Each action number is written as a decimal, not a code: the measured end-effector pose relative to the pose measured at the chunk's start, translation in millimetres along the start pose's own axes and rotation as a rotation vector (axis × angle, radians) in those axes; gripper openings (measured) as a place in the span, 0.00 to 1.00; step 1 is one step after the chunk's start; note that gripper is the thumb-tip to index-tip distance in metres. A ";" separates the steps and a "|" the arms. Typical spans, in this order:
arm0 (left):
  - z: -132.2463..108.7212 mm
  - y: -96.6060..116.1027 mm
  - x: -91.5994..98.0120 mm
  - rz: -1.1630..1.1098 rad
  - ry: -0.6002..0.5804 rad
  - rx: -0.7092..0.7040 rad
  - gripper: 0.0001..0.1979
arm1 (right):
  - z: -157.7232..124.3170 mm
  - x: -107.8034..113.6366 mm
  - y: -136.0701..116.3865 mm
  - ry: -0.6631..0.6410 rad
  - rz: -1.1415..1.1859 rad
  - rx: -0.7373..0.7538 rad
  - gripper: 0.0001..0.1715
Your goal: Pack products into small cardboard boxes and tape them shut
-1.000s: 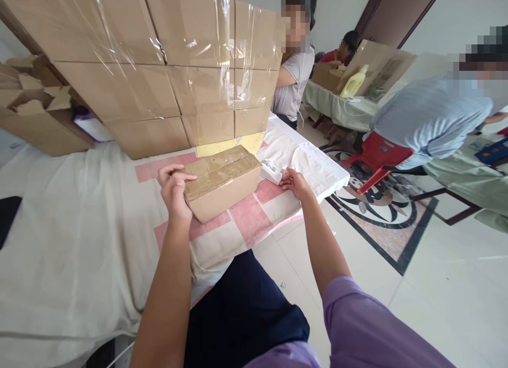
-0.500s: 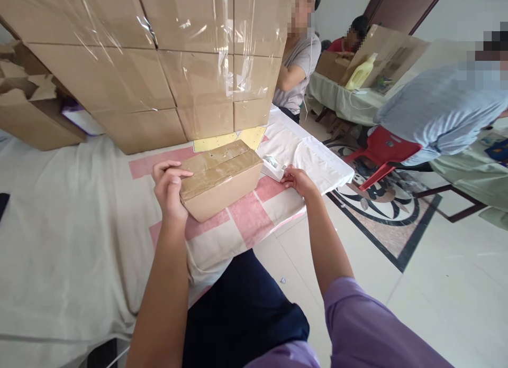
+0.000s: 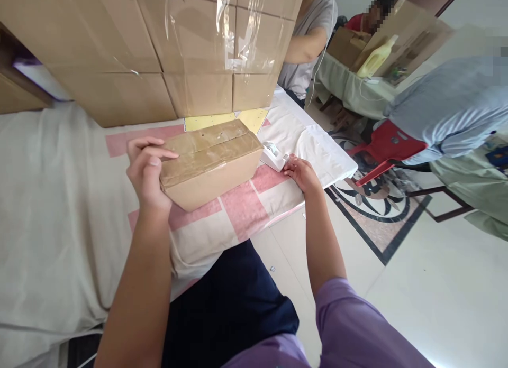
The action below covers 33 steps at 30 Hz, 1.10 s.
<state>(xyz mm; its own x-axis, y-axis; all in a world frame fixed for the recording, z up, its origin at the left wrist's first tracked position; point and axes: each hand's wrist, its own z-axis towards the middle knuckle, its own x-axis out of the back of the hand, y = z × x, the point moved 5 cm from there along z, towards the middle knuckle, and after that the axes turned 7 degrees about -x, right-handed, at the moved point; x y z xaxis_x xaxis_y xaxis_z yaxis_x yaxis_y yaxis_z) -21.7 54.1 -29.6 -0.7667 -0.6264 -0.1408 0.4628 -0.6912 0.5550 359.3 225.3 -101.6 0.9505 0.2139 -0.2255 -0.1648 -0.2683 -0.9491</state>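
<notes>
A small brown cardboard box (image 3: 212, 162), its top sealed with tape, lies on the cloth-covered table (image 3: 59, 199). My left hand (image 3: 146, 169) grips the box's left end, thumb on the top edge. My right hand (image 3: 300, 173) rests at the table's right edge, fingers closed on a white tape dispenser (image 3: 273, 155) beside the box.
A tall stack of taped cardboard boxes (image 3: 159, 45) stands right behind the small box. A person in a grey shirt (image 3: 307, 45) stands at the table's far end. Another person in a light blue shirt (image 3: 448, 111) bends over a red chair (image 3: 387, 148). A second table (image 3: 349, 90) holds a yellow bottle (image 3: 375, 61).
The view has tilted down and shifted. My left hand and the box sit lower left in the picture. My right hand stays at the dispenser.
</notes>
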 end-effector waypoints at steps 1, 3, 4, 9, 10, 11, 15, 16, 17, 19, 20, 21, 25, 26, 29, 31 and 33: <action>0.3 0.9 -0.4 -0.005 -0.001 -0.003 0.16 | -0.1 -0.4 0.1 0.003 -0.007 -0.002 0.12; 0.7 2.8 -1.3 0.000 -0.007 -0.010 0.16 | -0.3 -1.2 0.0 0.011 -0.029 -0.001 0.13; 0.8 3.7 -1.5 0.004 -0.009 -0.015 0.16 | -0.5 -1.7 -0.2 0.009 -0.045 0.001 0.13; 0.4 5.8 -2.5 0.003 -0.006 -0.024 0.17 | 0.7 -4.5 -1.7 -0.051 -0.112 -0.006 0.15; 0.4 6.0 -2.9 0.007 -0.007 -0.025 0.17 | 1.5 -4.7 -1.9 -0.069 -0.120 -0.018 0.16; 0.3 6.0 -3.3 0.012 -0.004 -0.023 0.18 | 2.4 -4.7 -2.0 -0.088 -0.129 -0.033 0.17; 0.0 5.3 -3.8 0.012 0.021 0.000 0.18 | 4.7 -4.2 -3.7 -0.133 -0.139 -0.081 0.18; -0.1 4.9 -3.6 0.011 0.027 0.007 0.18 | 4.4 -4.5 -4.3 -0.139 -0.142 -0.086 0.18; -0.4 4.2 -3.4 0.012 0.030 0.015 0.17 | 3.9 -5.2 -4.8 -0.145 -0.150 -0.089 0.18; -1.0 1.8 -2.5 0.019 0.032 0.037 0.17 | 1.8 -7.0 -5.3 -0.146 -0.178 -0.088 0.19; -1.3 0.3 -1.8 0.021 0.033 0.047 0.16 | 0.5 -7.7 -5.6 -0.137 -0.185 -0.080 0.19; -1.7 -1.1 -1.3 0.020 0.030 0.052 0.17 | -1.0 -8.2 -6.0 -0.124 -0.183 -0.066 0.19; -2.7 -4.8 -0.3 -0.025 0.008 0.034 0.16 | -5.9 -7.8 -6.0 -0.080 -0.125 -0.033 0.16; -2.8 -5.3 -0.3 -0.035 0.004 0.031 0.16 | -6.3 -7.1 -5.2 -0.074 -0.105 -0.038 0.16; -2.9 -5.4 -0.5 -0.050 0.000 0.035 0.16 | -5.6 -2.8 -3.7 -0.027 -0.034 -0.025 0.16; -2.6 -4.5 -0.9 -0.061 -0.004 0.038 0.16 | -4.8 -0.4 -3.3 0.018 0.001 0.019 0.17; -2.1 -3.3 -1.1 -0.065 -0.008 0.038 0.16 | -4.6 1.0 -2.1 0.076 0.029 0.057 0.19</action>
<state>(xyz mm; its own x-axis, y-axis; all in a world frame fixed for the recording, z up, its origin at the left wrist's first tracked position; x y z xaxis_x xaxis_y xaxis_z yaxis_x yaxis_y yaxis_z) -21.5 56.3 -33.0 -0.7981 -0.5776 -0.1716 0.3944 -0.7160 0.5760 361.7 221.8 -98.9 0.9620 0.1346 -0.2374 -0.2049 -0.2187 -0.9540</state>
